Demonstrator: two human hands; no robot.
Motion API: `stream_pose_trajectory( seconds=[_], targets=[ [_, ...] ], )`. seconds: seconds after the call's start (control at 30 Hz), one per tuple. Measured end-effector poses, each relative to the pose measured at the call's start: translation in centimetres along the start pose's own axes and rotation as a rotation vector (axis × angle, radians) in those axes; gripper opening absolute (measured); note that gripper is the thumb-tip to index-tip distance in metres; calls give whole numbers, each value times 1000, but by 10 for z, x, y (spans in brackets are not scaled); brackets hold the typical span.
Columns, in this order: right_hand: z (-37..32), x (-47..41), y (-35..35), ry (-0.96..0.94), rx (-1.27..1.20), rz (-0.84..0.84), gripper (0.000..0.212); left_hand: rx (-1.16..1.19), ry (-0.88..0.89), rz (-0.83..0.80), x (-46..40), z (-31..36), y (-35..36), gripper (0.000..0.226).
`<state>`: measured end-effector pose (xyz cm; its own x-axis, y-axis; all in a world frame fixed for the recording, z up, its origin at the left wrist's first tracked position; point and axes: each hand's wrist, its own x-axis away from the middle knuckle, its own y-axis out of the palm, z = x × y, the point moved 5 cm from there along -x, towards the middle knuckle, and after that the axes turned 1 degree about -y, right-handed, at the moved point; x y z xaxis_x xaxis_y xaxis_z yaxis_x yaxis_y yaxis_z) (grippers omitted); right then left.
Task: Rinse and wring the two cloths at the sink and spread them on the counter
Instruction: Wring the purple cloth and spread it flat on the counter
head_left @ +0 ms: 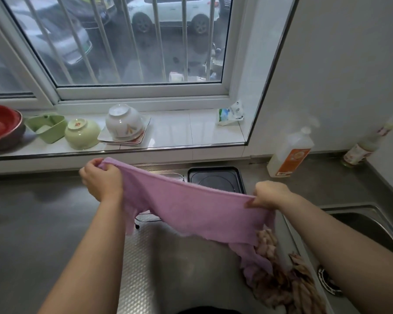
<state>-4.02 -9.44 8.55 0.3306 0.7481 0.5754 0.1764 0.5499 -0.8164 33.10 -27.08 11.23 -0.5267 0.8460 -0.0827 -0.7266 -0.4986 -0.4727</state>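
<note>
A lilac cloth point(186, 207) hangs stretched between my two hands above the steel drainboard point(168, 268). My left hand point(101, 179) pinches its left top corner. My right hand point(270, 194) pinches the right top corner. The cloth's lower edge sags, and its right end trails down onto a second cloth point(288, 279), striped in pink and brown, which lies bunched on the drainboard beside the sink point(372, 225). The sink basin shows at the right, partly hidden by my right forearm.
Grey counter point(32, 223) extends to the left. A dark tray point(216, 179) sits behind the cloth. A detergent bottle point(289, 155) and another bottle point(363, 148) stand at the right. On the window sill point(191, 130) are a red basin point(0, 125), green box point(47, 128), bowls point(123, 121) and a packet point(230, 113).
</note>
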Motion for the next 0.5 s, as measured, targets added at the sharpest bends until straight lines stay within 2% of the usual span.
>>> stream_pose_trajectory(
  seconds=[0.1, 0.2, 0.23, 0.27, 0.33, 0.43, 0.5],
  targets=[
    [22, 1, -10, -112, -484, -39, 46, -88, -24, 55, -14, -6, -5, 30],
    [43, 4, -30, -170, -993, -129, 75, -135, 15, 5, -20, -8, -3, 29],
    [45, 5, -38, -187, -1063, -150, 71, -176, 25, -24, -22, -8, -1, 30],
    [44, 5, -45, -205, -1072, -153, 59, -225, 14, -68, -25, -9, 5, 32],
    [42, -6, -63, -157, -915, 14, 35, -280, -33, -192, -35, -9, 21, 36],
    [37, -23, -96, -59, -761, 455, 37, -85, -80, -296, -65, -5, 46, 39],
    [34, -20, -119, -31, -716, 727, 40, 151, -89, -306, -76, 17, 53, 25]
  ],
)
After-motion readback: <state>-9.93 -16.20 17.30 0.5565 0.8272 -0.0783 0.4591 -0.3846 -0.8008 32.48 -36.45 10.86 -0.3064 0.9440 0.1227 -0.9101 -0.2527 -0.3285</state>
